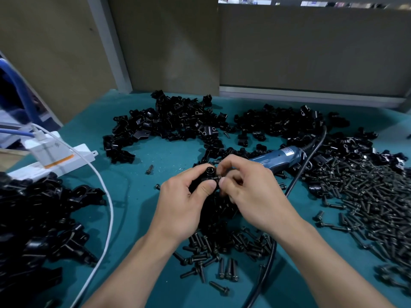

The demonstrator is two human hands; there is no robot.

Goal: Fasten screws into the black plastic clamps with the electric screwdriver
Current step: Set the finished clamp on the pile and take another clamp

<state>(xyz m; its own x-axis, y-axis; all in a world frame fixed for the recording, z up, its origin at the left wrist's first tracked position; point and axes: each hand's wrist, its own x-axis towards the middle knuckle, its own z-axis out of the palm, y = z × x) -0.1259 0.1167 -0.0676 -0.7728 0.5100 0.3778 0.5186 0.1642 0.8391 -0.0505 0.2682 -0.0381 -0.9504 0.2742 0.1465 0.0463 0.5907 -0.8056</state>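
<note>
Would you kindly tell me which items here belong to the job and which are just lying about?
Job: black clamp in left hand, screw in right hand, blue electric screwdriver, screw pile, clamp pile.
Lying about: white power strip, white cable, blue cable.

I only see open mat (133, 185) left of centre; clamp piles (169, 121) block the back, screw heap (367, 196) the right (black cord (297, 176) snakes through too).

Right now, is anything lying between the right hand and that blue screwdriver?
Nothing visible. The screwdriver lies just beyond the right hand, its body uncovered. The hand is busy, though: it pinches a screw at the clamp the left hand holds.
</note>
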